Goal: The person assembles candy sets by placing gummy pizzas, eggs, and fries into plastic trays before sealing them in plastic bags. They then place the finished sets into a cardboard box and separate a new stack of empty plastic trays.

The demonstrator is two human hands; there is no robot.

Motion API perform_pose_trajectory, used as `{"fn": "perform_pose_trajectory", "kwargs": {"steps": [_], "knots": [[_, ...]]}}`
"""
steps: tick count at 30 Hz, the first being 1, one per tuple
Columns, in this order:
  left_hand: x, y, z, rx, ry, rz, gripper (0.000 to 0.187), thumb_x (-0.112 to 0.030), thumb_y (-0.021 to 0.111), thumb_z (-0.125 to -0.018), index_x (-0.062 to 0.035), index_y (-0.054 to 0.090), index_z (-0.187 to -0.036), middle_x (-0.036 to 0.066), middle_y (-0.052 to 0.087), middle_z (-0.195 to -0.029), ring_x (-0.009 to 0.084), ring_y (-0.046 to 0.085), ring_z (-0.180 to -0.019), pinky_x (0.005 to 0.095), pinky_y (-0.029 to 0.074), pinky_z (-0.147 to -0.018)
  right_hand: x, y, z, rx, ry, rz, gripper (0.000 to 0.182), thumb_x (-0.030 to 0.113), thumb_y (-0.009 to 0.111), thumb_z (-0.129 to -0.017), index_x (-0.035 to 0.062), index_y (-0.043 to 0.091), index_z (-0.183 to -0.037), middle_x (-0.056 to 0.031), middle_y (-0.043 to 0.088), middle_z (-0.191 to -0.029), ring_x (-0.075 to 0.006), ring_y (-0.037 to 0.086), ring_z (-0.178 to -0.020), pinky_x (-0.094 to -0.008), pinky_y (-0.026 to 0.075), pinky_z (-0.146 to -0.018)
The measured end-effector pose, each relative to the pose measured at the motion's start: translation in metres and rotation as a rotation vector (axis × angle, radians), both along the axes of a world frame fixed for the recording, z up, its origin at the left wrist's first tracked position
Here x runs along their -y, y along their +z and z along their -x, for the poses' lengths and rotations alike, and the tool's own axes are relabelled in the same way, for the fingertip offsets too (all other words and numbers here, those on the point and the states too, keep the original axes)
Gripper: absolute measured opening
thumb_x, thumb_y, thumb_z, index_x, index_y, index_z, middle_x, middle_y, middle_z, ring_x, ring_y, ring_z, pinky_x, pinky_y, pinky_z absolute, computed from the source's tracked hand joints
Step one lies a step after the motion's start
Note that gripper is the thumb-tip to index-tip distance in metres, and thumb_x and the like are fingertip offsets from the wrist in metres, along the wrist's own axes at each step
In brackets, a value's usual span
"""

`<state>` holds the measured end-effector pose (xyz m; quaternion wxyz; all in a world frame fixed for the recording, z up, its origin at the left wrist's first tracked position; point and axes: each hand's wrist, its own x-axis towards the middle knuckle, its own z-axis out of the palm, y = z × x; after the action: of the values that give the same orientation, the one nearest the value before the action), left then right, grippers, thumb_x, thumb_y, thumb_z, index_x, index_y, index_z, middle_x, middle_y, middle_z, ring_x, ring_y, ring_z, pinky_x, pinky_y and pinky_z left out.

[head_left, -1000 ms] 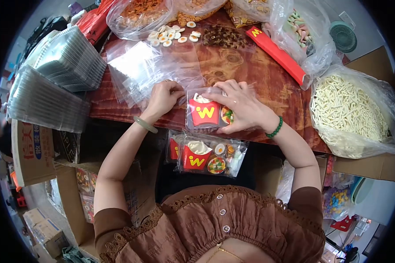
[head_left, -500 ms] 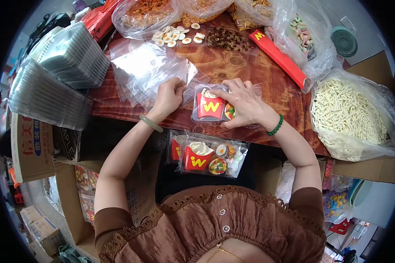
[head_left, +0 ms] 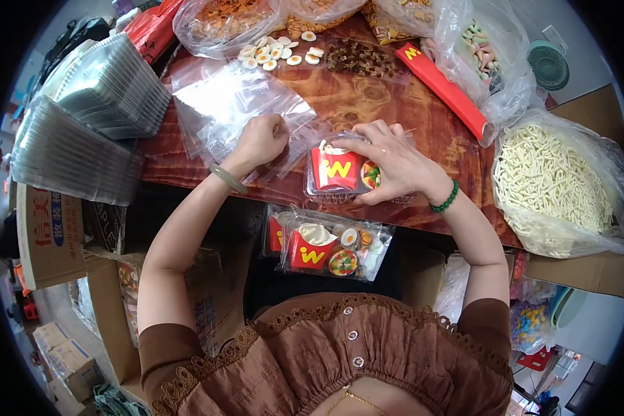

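My right hand [head_left: 402, 166] spans a clear plastic tray [head_left: 331, 192], thumb at the near edge and fingers over the far side. Inside the tray are a red carton with a yellow mark [head_left: 335, 168] and a round colourful pizza-like piece [head_left: 370, 175], partly covered by the hand. My left hand [head_left: 262, 142] is closed with curled fingers over a pile of clear plastic bags [head_left: 222, 97]; anything in its fingertips is hidden. Below the table edge, in front of my body, lie filled packs [head_left: 336, 246] with red cartons and egg-like candies.
Stacked clear trays [head_left: 111, 87] stand at the left. Egg-like candies [head_left: 267, 52] and brown candies [head_left: 360, 57] lie at the back, near a long red stack of flat cartons [head_left: 442, 93]. An open bag of pale strands [head_left: 555, 184] sits in a box at the right.
My left hand has shifted slightly left over the plastic bags, its fingers still curled. My right hand stays on the tray, with only a slight shift right.
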<state>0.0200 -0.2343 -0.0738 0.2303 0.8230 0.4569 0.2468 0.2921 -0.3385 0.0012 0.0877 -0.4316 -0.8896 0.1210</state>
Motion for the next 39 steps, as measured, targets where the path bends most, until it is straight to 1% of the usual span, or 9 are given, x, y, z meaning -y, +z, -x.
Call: {"fn": "perform_pose_trajectory", "kwargs": {"steps": [5,10,19,21,22,24,25,35,39], "knots": [[0.0,0.021,-0.004,-0.099,0.043,0.303,0.023,-0.015,0.073,-0.071,0.0003,0.069,-0.086,0.013,0.066,-0.07,0.0206,0.064,-0.063,0.0324,0.05,-0.059,-0.009,0.003,0.01,0.008,0.04,-0.026,0.094,0.05,0.08,-0.052,0.0238,0.048,-0.137,-0.0155,0.049,-0.12,-0.0295,0.044,-0.113,-0.0403,0.033,-0.089],[0.006,0.011,-0.005,-0.01,-0.003,0.17,0.025,-0.012,0.073,-0.069,0.0009,0.07,-0.091,0.012,0.066,-0.069,0.0155,0.062,-0.061,0.0292,0.049,-0.056,-0.026,-0.01,0.018,0.018,0.094,-0.039,0.094,0.039,0.081,-0.048,0.0218,0.049,-0.135,-0.0181,0.047,-0.127,-0.033,0.044,-0.117,-0.0444,0.033,-0.092],[0.028,0.009,0.002,0.336,0.205,0.351,0.021,-0.015,0.066,-0.089,0.0029,0.067,-0.099,-0.001,0.062,-0.066,0.0055,0.05,-0.057,0.0232,0.041,-0.051,-0.021,-0.026,0.016,0.042,0.085,-0.122,0.087,0.038,0.08,-0.049,0.021,0.053,-0.131,-0.0147,0.048,-0.122,-0.0311,0.043,-0.115,-0.0413,0.035,-0.089],[0.028,0.011,0.001,0.286,0.231,0.432,0.019,-0.016,0.064,-0.086,-0.0006,0.069,-0.097,0.012,0.069,-0.08,0.0186,0.063,-0.062,0.0311,0.048,-0.059,-0.021,-0.025,0.017,0.065,0.085,-0.131,0.089,0.037,0.08,-0.049,0.0207,0.052,-0.132,-0.0148,0.048,-0.122,-0.0313,0.043,-0.115,-0.0421,0.035,-0.09],[0.029,0.007,0.0,0.288,0.229,0.432,0.019,-0.016,0.064,-0.086,-0.0006,0.069,-0.097,0.012,0.069,-0.08,0.0186,0.063,-0.062,0.0311,0.048,-0.059,-0.021,-0.024,0.019,0.088,0.084,-0.14,0.09,0.037,0.081,-0.049,0.0205,0.051,-0.132,-0.015,0.048,-0.122,-0.0314,0.043,-0.115,-0.0429,0.035,-0.091],[0.036,0.002,-0.003,0.258,-0.042,0.018,0.018,-0.007,0.064,-0.087,0.0011,0.067,-0.102,0.014,0.068,-0.099,0.0164,0.065,-0.076,0.026,0.05,-0.064,-0.02,-0.019,0.023,0.114,0.066,-0.104,0.095,0.039,0.081,-0.049,0.0192,0.048,-0.135,-0.0155,0.047,-0.122,-0.0315,0.043,-0.115,-0.0437,0.035,-0.092],[0.04,0.003,-0.005,0.237,-0.045,0.055,0.017,-0.005,0.063,-0.085,-0.0025,0.069,-0.102,0.016,0.064,-0.112,0.0241,0.068,-0.084,0.0311,0.054,-0.069,-0.019,-0.017,0.025,0.137,0.048,-0.067,0.099,0.041,0.082,-0.048,0.018,0.044,-0.137,-0.016,0.047,-0.122,-0.0316,0.043,-0.115,-0.0446,0.035,-0.094],[0.048,0.015,-0.009,0.018,-0.19,-0.135,0.019,-0.01,0.065,-0.083,-0.0058,0.068,-0.102,0.014,0.063,-0.114,0.0309,0.067,-0.083,0.0368,0.054,-0.072,-0.01,-0.033,0.02,-0.09,-0.167,-0.007,0.106,0.041,0.085,-0.051,0.0114,0.037,-0.14,-0.0185,0.043,-0.13,-0.0364,0.045,-0.114,-0.048,0.039,-0.094],[0.055,0.012,0.001,0.125,-0.083,-0.152,0.014,-0.01,0.066,-0.084,-0.0034,0.067,-0.096,0.016,0.066,-0.096,0.0296,0.067,-0.077,0.0367,0.052,-0.067,-0.009,-0.033,0.023,0.015,-0.105,0.001,0.097,0.046,0.082,-0.055,0.0125,0.043,-0.137,-0.0191,0.046,-0.126,-0.0358,0.047,-0.111,-0.0483,0.04,-0.094]]}}
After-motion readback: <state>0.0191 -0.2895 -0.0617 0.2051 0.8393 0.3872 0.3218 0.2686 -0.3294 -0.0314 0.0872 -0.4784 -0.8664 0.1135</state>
